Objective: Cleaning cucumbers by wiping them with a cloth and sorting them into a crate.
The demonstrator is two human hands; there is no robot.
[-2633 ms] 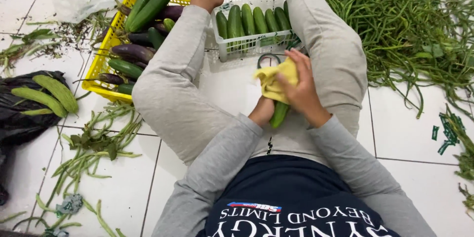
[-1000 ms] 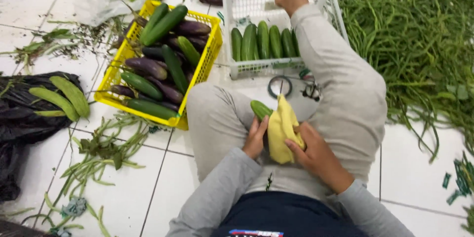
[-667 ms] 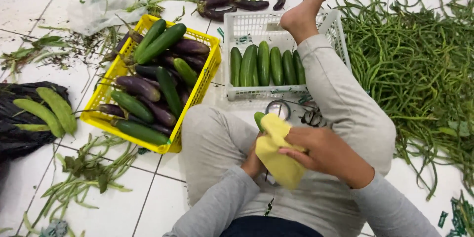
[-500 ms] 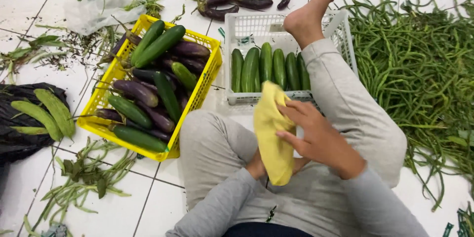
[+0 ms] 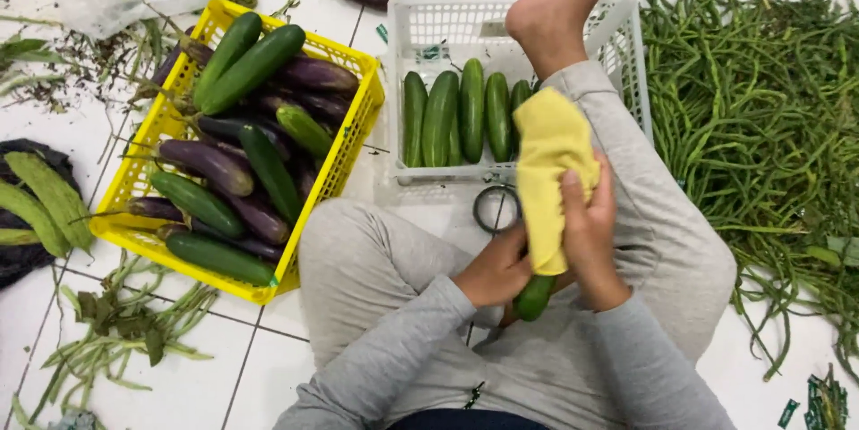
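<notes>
I sit on the tiled floor with my legs bent. My left hand [image 5: 495,269] grips the lower end of a green cucumber [image 5: 534,298] above my lap. My right hand [image 5: 586,238] presses a yellow cloth [image 5: 548,170] around the cucumber's upper part, which the cloth hides. Just beyond my hands stands a white plastic basket [image 5: 413,32] with several cucumbers laid side by side; my bare foot [image 5: 568,5] rests on its right side.
A yellow crate [image 5: 353,126] of cucumbers and purple eggplants stands at the left. A big pile of long green beans [image 5: 761,108] lies at the right. A roll of tape [image 5: 494,208] lies by the basket. A black bag [image 5: 27,255] with pale gourds is at far left.
The cucumber has swung from pointing left to pointing away from me. My right hand has slid the yellow cloth up along it. The camera has tilted further forward.
</notes>
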